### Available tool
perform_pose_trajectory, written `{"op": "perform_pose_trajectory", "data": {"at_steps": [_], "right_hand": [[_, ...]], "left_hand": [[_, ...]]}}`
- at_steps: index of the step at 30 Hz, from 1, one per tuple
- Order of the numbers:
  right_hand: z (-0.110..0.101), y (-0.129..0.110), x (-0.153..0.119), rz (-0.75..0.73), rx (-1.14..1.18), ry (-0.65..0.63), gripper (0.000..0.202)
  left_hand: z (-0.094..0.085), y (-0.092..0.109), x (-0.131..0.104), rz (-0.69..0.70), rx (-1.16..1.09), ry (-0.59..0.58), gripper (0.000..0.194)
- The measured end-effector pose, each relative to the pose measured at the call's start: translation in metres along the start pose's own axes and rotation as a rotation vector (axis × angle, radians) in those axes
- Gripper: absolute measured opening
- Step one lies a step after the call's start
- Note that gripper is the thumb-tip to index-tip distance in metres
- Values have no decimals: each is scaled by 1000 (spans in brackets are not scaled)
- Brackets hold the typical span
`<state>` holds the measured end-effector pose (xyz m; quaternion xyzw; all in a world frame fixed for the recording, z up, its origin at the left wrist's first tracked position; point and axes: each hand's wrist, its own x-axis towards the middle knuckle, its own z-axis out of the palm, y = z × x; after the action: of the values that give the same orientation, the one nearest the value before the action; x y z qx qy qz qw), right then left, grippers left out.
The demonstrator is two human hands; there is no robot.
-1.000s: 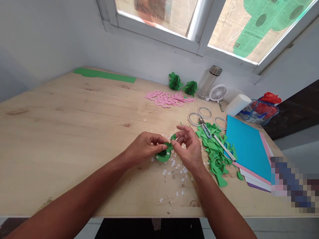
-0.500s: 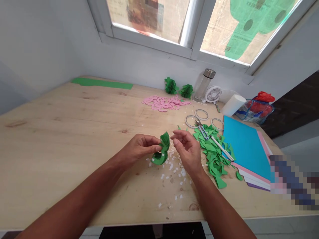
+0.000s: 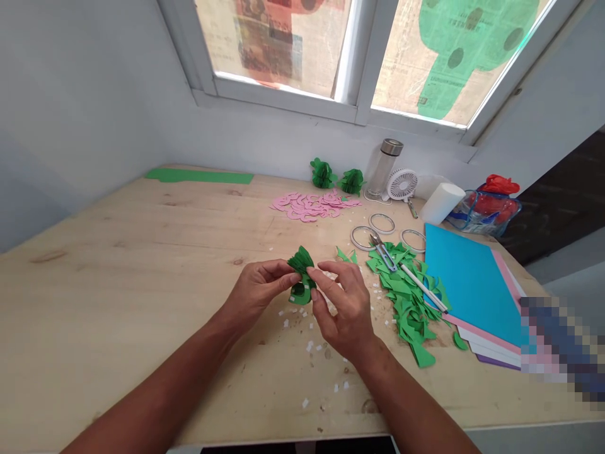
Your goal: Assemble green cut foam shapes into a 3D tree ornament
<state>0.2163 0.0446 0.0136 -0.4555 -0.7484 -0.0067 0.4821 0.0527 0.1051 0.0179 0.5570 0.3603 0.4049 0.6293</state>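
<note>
A layered green paper piece (image 3: 301, 260), with small white squares on its lower curved part, is pinched at its left side by my left hand (image 3: 259, 287). My right hand (image 3: 344, 302) touches the right side of the same piece with its fingertips, the thumb below and the fingers above. Whether those fingers grip the paper or only rest against it is hard to tell. Small white paper bits (image 3: 311, 346) lie scattered on the wooden table under both hands.
Green scraps (image 3: 411, 309) lie right of my hands, with snips (image 3: 385, 254), a white pen (image 3: 424, 287) and tape rings (image 3: 382, 223) near them. Coloured sheets (image 3: 467, 277) are further right. Behind are pink cutouts (image 3: 309, 206), green paper pieces (image 3: 351, 181), a bottle (image 3: 382, 167) and a fan (image 3: 402, 185).
My right hand has moved left and now touches the green paper piece. The piece has turned, its layered top leaning more to the left. The camera view has shifted slightly.
</note>
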Motion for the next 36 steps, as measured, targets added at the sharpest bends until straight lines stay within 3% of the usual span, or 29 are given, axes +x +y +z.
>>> {"op": "perform_pose_trajectory", "data": {"at_steps": [8, 29, 36], "right_hand": [[2, -4, 0, -85, -76, -5, 35], [9, -13, -4, -172, -305, -48, 40], [11, -14, -5, -186, -254, -55, 41]], "left_hand": [[-3, -8, 2, 80, -15, 16, 18], [-5, -13, 3, 103, -31, 58, 17], [-3, -10, 2, 129, -4, 78, 17]]}}
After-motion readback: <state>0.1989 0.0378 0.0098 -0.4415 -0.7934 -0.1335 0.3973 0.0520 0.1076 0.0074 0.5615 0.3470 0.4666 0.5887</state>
